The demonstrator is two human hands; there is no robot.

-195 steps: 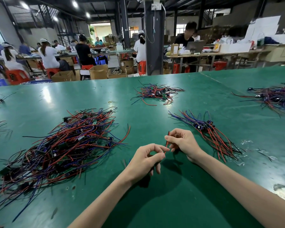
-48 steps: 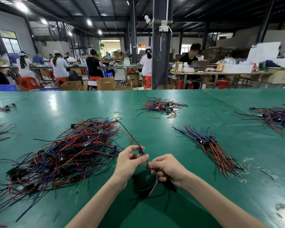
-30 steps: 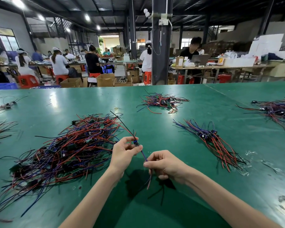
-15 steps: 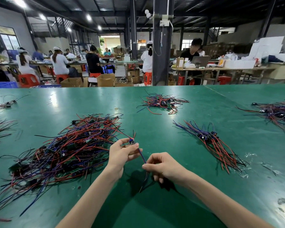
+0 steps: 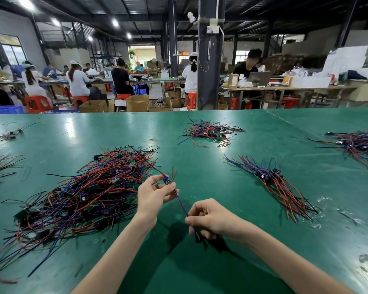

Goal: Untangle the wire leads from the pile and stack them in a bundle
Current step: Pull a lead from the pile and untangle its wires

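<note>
Blue insulation stretches taut between your hands, just below the middle of the frame. Your left hand (image 5: 155, 194) pinches the small component (image 5: 167, 181) on one wire lead (image 5: 180, 202) between thumb and fingertips. Your right hand (image 5: 212, 219), fingers curled, pinches the same lead lower down. Its red and black tails reach up-left over the tangled pile (image 5: 87, 194) at centre left, and I cannot tell whether they are free of it. So draw gently, lifting up and away from the pile rather than dragging across it. If anything snags, stop and shake it loose instead of yanking. Slide your right hand down the wires to straighten them. Then lay the lead on the bundle (image 5: 272, 183) at right of centre, component level with the others and wires running the same way.

The green counter (image 5: 200, 164) is glossy and throws back the ceiling lights, so thin dark wires may hide in the glare. A smaller heap (image 5: 210, 133) lies at upper centre, a further tangle (image 5: 359, 143) at the right edge, and clear plastic scraps (image 5: 319, 211) at lower right. Beyond the far edge, people sit on red stools (image 5: 37, 102) around a dark pillar (image 5: 208, 60).
</note>
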